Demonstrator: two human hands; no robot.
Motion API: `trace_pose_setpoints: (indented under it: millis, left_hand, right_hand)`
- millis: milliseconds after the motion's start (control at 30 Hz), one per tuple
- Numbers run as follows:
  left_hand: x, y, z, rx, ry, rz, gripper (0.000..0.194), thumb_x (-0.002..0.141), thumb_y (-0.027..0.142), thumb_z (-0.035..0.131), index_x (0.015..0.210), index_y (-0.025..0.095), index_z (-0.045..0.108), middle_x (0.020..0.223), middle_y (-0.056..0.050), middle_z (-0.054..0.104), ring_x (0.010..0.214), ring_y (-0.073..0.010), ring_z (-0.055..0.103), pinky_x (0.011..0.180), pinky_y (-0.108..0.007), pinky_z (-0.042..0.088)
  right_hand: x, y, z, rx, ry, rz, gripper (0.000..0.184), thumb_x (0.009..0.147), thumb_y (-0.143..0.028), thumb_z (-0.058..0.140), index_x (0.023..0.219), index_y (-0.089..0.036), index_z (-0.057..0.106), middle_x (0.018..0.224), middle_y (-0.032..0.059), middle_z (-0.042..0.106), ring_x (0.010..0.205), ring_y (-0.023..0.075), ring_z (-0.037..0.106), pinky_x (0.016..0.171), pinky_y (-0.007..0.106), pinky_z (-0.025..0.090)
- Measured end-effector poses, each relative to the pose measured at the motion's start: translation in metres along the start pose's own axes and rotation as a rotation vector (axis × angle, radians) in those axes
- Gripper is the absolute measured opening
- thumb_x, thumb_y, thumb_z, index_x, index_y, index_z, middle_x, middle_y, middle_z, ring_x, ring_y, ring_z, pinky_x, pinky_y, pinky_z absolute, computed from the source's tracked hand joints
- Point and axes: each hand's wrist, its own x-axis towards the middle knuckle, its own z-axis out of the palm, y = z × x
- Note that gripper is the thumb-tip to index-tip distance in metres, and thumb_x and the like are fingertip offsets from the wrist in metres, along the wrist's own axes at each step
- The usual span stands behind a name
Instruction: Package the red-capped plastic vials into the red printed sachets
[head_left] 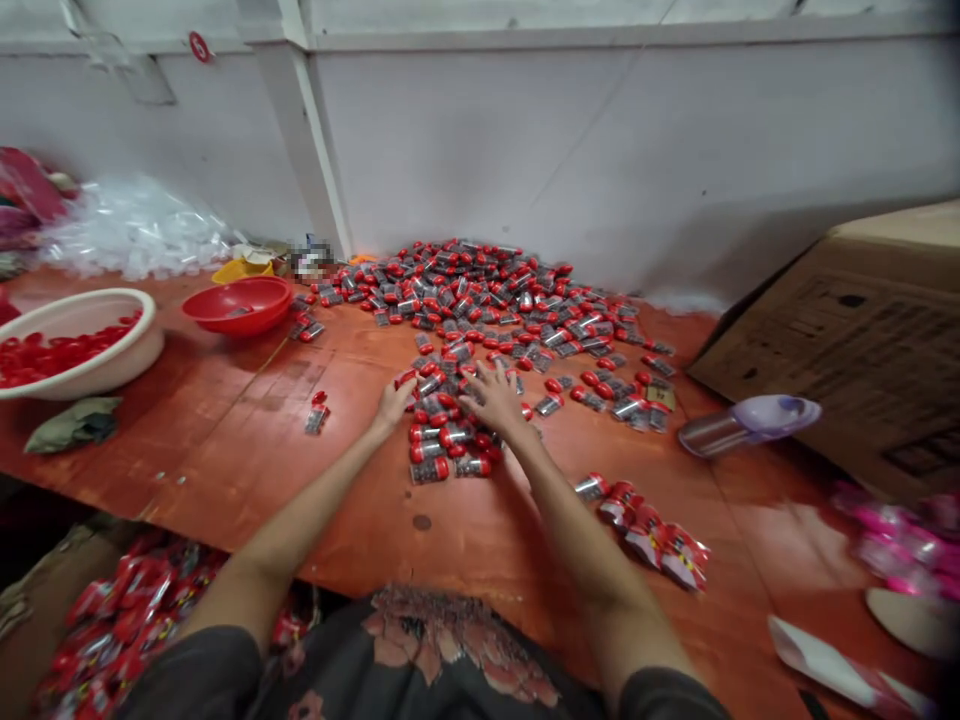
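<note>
A cluster of small clear bottles with red caps and dark contents [429, 470] lies on the red-orange tabletop between my hands. My left hand [391, 405] rests at the left side of this cluster, its fingers stretched forward beside a red cap. Over the right side, my right hand [496, 402] has its fingers spread above and against several bottles. Neither hand is closed around a bottle. Behind them a large heap of the same bottles [465, 285] rises toward the wall. One bottle [315, 420] lies apart to the left.
At left stand a white basin [139, 350] of red caps and a red bowl [240, 310]. Clear plastic pieces [142, 230] are piled behind. On the right are a cardboard box [847, 340], a drinking bottle [735, 425] and red printed packets [667, 550]. More packets [127, 620] fill a container below.
</note>
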Motion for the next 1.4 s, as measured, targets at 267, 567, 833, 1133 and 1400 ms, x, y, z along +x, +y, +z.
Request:
trace_pose_setpoints:
  millis: [267,567,833,1133,1400]
  left_hand:
    - [-0.154,-0.018,-0.005,-0.669,-0.045,-0.363,0.034,0.062,0.034,0.085,0.087,0.015,0.073,0.081,-0.005,0.074,0.073,-0.0174,0.068,0.07,-0.029,0.055]
    - [-0.179,-0.011,0.007,-0.737,-0.044,-0.357,0.026,0.06,0.026,0.086,0.079,0.013,0.072,0.076,-0.004,0.073,0.065,-0.0138,0.066,0.063,-0.024,0.051]
    - [-0.177,-0.02,-0.005,-0.645,-0.057,-0.456,0.036,0.048,0.017,0.089,0.079,0.012,0.071,0.075,-0.005,0.073,0.065,-0.0161,0.067,0.064,-0.027,0.053]
    - [-0.164,-0.031,-0.011,-0.789,0.077,-0.538,0.021,0.063,0.02,0.084,0.074,0.012,0.068,0.072,-0.003,0.073,0.064,-0.0119,0.067,0.063,-0.023,0.053]
    - [-0.162,-0.033,-0.011,-0.842,0.166,-0.674,0.012,0.071,0.011,0.077,0.077,0.013,0.067,0.072,-0.002,0.072,0.061,-0.0121,0.066,0.063,-0.026,0.055]
  right_hand:
    - [-0.137,-0.082,0.049,0.754,-0.021,0.176,0.027,0.081,-0.042,0.065,0.099,-0.023,0.068,0.094,0.0036,0.072,0.086,0.0219,0.067,0.079,0.035,0.054]
    - [-0.159,-0.089,0.051,0.881,0.08,0.235,0.022,0.081,-0.031,0.062,0.101,-0.022,0.068,0.089,0.002,0.072,0.08,0.0188,0.066,0.074,0.031,0.054]
    - [-0.168,-0.08,0.055,0.567,-0.009,0.067,0.032,0.094,-0.031,0.047,0.121,-0.023,0.062,0.102,0.0057,0.072,0.091,0.0208,0.068,0.083,0.033,0.052]
    - [-0.143,-0.029,0.027,-0.156,0.031,0.063,0.034,0.094,-0.036,0.05,0.119,-0.02,0.066,0.106,0.0149,0.059,0.094,0.0284,0.056,0.08,0.04,0.048]
    - [-0.174,-0.052,0.047,-0.212,-0.058,0.144,0.039,0.089,-0.051,0.056,0.111,-0.02,0.066,0.104,0.0157,0.051,0.09,0.0301,0.054,0.072,0.042,0.049]
